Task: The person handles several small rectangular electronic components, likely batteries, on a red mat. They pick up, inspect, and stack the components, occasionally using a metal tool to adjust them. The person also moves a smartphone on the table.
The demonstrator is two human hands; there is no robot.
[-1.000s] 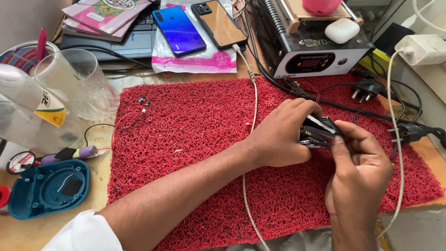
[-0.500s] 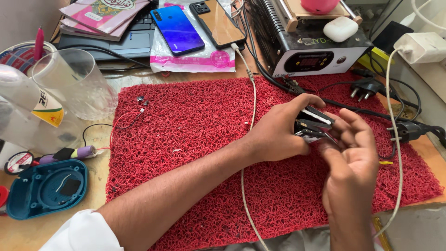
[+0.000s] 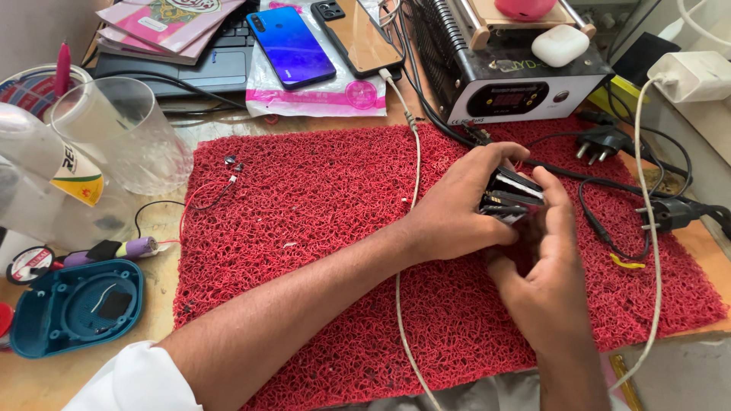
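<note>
Hands (image 3: 502, 228) around half-hidden black device (image 3: 512, 196)

1. Two hands: the left hand (image 3: 457, 209) and the right hand (image 3: 548, 281), both closed around one small black part (image 3: 512, 196).
2. One red mat (image 3: 320, 228).
3. Two phones: a blue phone (image 3: 291, 46) and a tan phone (image 3: 358, 36).
4. One black heater box (image 3: 502, 76), with one white earbud case (image 3: 560, 44) on top.
5. One clear cup (image 3: 126, 137).
6. One teal shell (image 3: 72, 308).
7. One white cable (image 3: 411, 152) across the mat.
8. Two black plugs: one plug (image 3: 598, 141) near the box, another plug (image 3: 670, 213) at the mat's right edge.
9. One white charger (image 3: 697, 74).
10. One laptop (image 3: 190, 68).
</note>
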